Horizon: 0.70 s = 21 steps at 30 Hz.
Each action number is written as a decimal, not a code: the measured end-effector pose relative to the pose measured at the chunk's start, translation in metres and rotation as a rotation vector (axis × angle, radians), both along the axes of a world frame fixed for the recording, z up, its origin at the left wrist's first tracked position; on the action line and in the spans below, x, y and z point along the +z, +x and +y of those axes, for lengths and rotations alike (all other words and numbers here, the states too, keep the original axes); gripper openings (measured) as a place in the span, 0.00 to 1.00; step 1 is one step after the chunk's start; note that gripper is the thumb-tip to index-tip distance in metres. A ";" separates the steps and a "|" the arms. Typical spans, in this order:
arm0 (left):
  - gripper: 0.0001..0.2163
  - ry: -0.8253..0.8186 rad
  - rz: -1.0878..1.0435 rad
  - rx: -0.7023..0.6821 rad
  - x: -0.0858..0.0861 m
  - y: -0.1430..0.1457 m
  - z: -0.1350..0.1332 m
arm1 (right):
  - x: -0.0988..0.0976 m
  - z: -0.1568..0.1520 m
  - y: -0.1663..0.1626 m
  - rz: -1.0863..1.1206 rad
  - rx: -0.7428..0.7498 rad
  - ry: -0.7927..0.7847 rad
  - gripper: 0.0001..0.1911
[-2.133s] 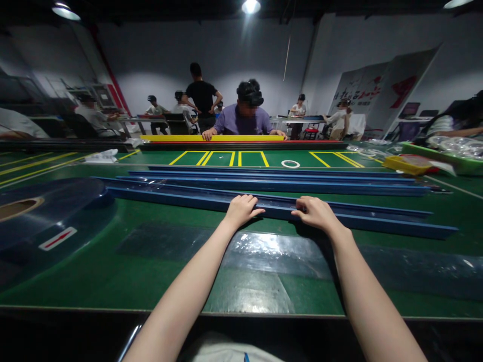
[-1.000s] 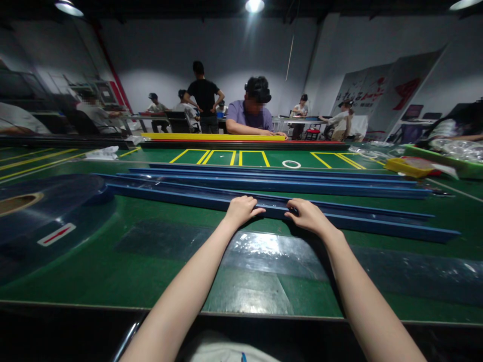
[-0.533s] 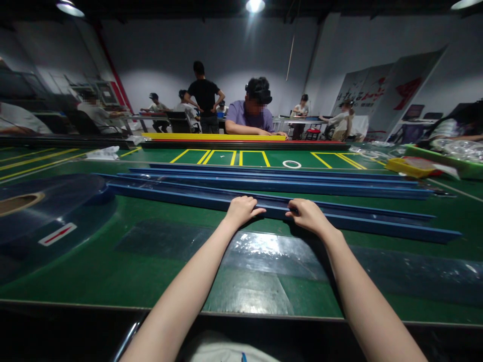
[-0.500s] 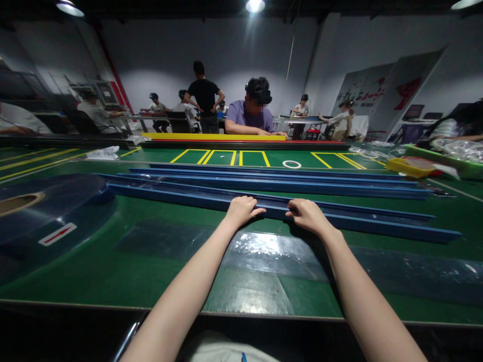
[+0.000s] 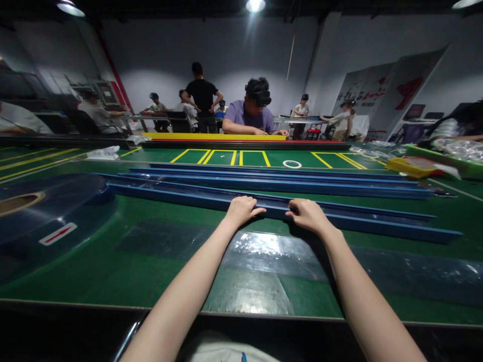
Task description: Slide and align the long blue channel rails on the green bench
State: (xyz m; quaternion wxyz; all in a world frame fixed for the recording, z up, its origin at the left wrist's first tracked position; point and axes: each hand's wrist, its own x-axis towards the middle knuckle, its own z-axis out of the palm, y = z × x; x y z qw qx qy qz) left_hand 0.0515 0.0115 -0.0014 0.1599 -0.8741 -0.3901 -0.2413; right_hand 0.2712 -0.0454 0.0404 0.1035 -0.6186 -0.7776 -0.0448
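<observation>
Large roll of clear film lying flat far left on green table. Left hand and right hand side by side, fingers curled over nearest long blue plastic channel strip, pressing mid-length. Likely seating or aligning strip; next move calls for even pressure along length. Further blue strips behind.

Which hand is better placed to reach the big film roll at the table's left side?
Probably the left hand. Both hands rest on the nearest blue strip, but the film roll lies to its left, while the right hand would have to cross over.
</observation>
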 end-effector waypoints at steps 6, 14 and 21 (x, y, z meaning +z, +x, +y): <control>0.22 0.015 0.009 0.002 0.000 0.001 -0.002 | -0.001 -0.001 0.000 0.002 0.053 0.005 0.06; 0.21 0.041 0.021 -0.002 0.001 0.002 -0.003 | -0.009 0.000 -0.004 -0.024 0.103 0.066 0.11; 0.20 0.041 0.039 0.012 0.001 0.003 -0.004 | -0.018 0.003 -0.021 -0.004 0.153 0.164 0.09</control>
